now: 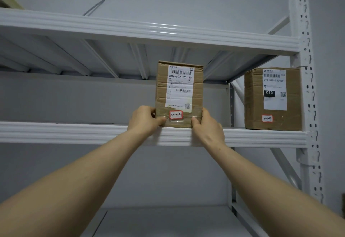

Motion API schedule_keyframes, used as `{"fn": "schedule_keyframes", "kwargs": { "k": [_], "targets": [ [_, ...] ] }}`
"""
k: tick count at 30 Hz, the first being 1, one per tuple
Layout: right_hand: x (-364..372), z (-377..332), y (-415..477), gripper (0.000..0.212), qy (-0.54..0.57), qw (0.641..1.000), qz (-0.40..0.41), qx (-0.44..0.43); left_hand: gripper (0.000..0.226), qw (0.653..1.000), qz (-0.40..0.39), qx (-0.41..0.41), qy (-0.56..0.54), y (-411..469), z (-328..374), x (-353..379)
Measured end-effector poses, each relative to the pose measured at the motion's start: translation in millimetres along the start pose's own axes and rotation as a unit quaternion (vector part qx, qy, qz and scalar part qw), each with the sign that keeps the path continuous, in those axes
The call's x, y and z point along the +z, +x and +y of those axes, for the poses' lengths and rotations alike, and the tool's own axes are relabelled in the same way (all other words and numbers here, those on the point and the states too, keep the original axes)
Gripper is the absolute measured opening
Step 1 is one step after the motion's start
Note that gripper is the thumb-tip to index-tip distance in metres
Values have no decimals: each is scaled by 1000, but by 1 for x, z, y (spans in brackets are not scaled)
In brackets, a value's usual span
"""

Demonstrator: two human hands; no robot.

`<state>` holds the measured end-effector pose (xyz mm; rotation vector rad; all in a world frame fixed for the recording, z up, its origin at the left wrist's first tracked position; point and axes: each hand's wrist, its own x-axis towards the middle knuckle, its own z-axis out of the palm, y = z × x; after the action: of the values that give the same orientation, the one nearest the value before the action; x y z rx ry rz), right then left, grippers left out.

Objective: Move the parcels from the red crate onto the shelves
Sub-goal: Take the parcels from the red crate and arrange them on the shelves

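Left hand (144,118), right hand (209,126) and forearms all appear bare.

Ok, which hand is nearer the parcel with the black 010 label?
Right. Both hands grip the 3-1-7 parcel, left of the 010 parcel: right hand on the nearer edge, left hand on the farther edge.

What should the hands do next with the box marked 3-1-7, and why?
Probably nudge the box a little further back on the shelf. It stands upright right at the front edge, and the left hand and right hand grip its lower corners, so it looks set down but not yet safely in.
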<state>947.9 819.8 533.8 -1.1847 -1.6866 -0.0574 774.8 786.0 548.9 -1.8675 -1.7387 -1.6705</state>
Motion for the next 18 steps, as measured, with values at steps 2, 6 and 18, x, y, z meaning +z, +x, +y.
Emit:
{"fn": "schedule_keyframes", "kwargs": {
  "k": [2,6,18],
  "targets": [
    [-5,3,-2,34,5,1000,8,1,19,1000,0,3,-6,-2,4,3],
    [-11,11,-4,34,22,1000,11,10,20,1000,-8,3,1,-5,14,9],
    [-24,29,6,39,-22,999,4,39,19,993,-22,-32,115,-1,41,29]
  ]
}}
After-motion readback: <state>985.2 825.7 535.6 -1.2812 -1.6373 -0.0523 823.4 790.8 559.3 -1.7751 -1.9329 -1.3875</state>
